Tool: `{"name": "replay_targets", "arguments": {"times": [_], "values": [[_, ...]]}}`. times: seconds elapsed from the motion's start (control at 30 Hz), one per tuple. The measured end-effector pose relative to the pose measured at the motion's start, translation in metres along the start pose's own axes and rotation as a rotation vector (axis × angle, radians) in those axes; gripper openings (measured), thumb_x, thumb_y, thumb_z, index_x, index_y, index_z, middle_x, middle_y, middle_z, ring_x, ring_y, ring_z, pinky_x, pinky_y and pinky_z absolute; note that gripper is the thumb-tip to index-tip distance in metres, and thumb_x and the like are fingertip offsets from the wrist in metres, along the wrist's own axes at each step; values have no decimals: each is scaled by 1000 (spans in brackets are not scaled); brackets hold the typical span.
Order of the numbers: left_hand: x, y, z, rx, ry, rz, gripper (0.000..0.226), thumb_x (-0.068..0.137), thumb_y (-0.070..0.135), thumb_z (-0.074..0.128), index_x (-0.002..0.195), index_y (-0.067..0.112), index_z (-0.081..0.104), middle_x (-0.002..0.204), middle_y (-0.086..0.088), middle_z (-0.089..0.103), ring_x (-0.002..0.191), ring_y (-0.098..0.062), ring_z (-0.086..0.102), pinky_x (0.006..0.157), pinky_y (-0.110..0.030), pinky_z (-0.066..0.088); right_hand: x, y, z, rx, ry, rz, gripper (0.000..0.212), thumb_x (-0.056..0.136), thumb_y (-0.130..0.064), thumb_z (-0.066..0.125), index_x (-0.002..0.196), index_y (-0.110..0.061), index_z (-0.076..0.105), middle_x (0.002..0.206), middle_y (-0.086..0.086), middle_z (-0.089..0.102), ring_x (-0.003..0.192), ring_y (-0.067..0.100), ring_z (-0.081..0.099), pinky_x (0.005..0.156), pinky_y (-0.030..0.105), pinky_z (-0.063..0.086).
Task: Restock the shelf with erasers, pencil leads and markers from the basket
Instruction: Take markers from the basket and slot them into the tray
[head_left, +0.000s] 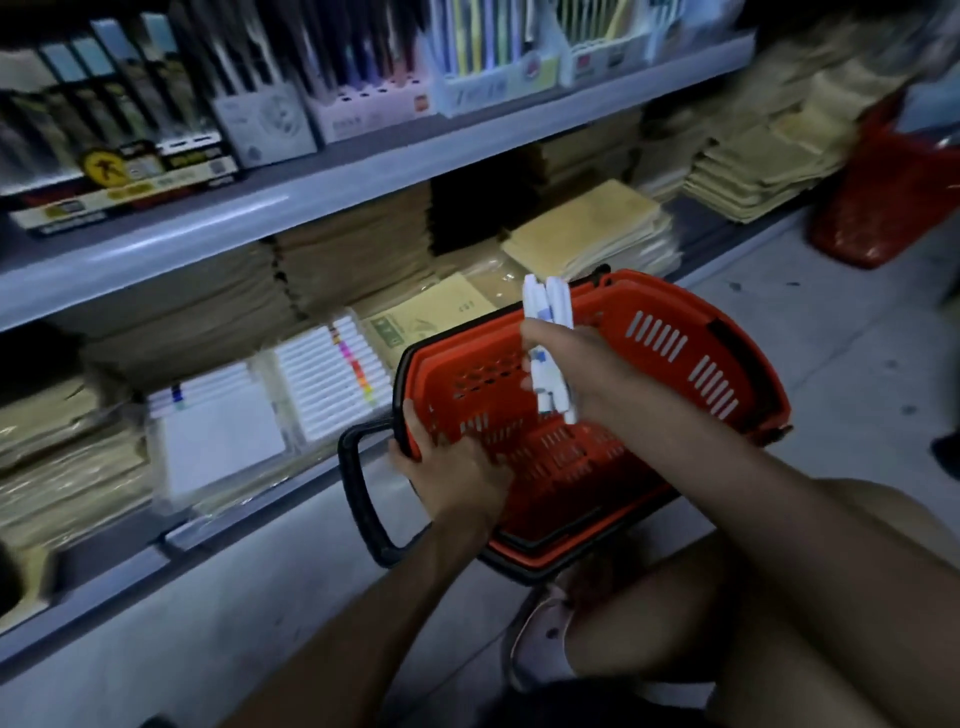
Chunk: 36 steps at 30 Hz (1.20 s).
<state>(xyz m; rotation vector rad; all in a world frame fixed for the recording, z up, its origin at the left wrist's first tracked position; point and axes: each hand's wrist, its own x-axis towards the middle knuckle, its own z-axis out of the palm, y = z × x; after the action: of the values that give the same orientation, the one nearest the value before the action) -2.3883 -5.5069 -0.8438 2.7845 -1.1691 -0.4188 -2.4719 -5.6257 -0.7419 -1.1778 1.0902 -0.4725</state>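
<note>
Dim stationery aisle, shelf across the upper left, red basket tipped at centre. The left hand grips its rim; the right hand clasps a bunch of white markers above it. They are best kept aligned for the marker packs at centre left.

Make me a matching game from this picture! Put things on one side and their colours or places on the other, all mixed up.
Things:
1. markers
2. basket
3. basket handle
4. left hand

Colour, place or state:
A. black
B. orange-red
C. white, held in the right hand
D. gripping the rim of the basket

Right pairs: 1-C, 2-B, 3-A, 4-D
</note>
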Motion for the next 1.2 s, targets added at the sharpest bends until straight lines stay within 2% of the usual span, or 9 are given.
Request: {"name": "replay_targets", "arguments": {"times": [0.17,0.53,0.67,0.73,0.8,0.87,1.03,1.13,1.2], "values": [[10,43,2,115,-31,157,40,90,48,48,101,19,74,143,-13,60,157,-38,-12,114,-59,21,16,-1,-16,150,43,11,20,90,-21,67,98,-4,64,72,8,60,50,17,59,47,23,47],[17,98,32,-92,154,129,46,86,40,39,94,18,78,129,-5,70,157,-35,-3,116,-55,23,25,-6,-37,263,102,-6,23,76,-21,71,93,-6,66,67,6,63,55,18,64,59,33,50],[24,122,33,-80,87,164,55,90,43,37,129,21,69,148,-7,55,156,-38,-11,117,-58,18,22,-16,-46,319,127,-49,18,78,-14,72,92,-4,66,69,9,66,55,21,65,55,32,51],[27,123,29,-156,77,186,44,93,38,46,127,22,69,148,-5,54,157,-35,-5,116,-60,19,19,-23,-49,331,143,-85,21,74,-14,73,91,-1,66,69,12,66,59,26,66,59,36,53],[28,117,15,-384,89,207,26,91,31,48,102,25,71,129,-4,65,149,-34,30,110,-57,32,15,-30,-50,336,155,-122,22,73,-13,72,89,1,66,70,15,66,63,29,67,63,40,54],[23,103,-17,-869,39,168,22,91,26,48,80,27,67,101,-4,74,113,-34,63,88,-43,48,11,-38,-48,364,176,-171,20,75,-14,71,87,1,67,71,15,69,64,29,69,64,39,55],[15,82,-112,-2141,-423,-256,45,102,41,42,104,10,75,109,-13,78,104,-31,71,92,-41,53,-17,-58,-2,428,233,-344,16,79,-12,70,83,1,64,67,12,68,58,24,65,59,31,51],[10,74,-156,-2404,-350,-306,56,102,41,47,57,12,67,77,-7,70,63,-22,72,70,-31,50,-35,-58,46,428,152,-392,18,76,-8,71,90,1,65,70,13,67,63,26,67,61,32,54],[1,57,-177,-2381,-362,-242,63,101,38,49,46,13,63,66,-5,69,60,-21,71,70,-31,49,-42,-65,71,436,108,-395,29,71,-11,73,97,1,65,74,15,67,66,30,69,62,36,56]]}}
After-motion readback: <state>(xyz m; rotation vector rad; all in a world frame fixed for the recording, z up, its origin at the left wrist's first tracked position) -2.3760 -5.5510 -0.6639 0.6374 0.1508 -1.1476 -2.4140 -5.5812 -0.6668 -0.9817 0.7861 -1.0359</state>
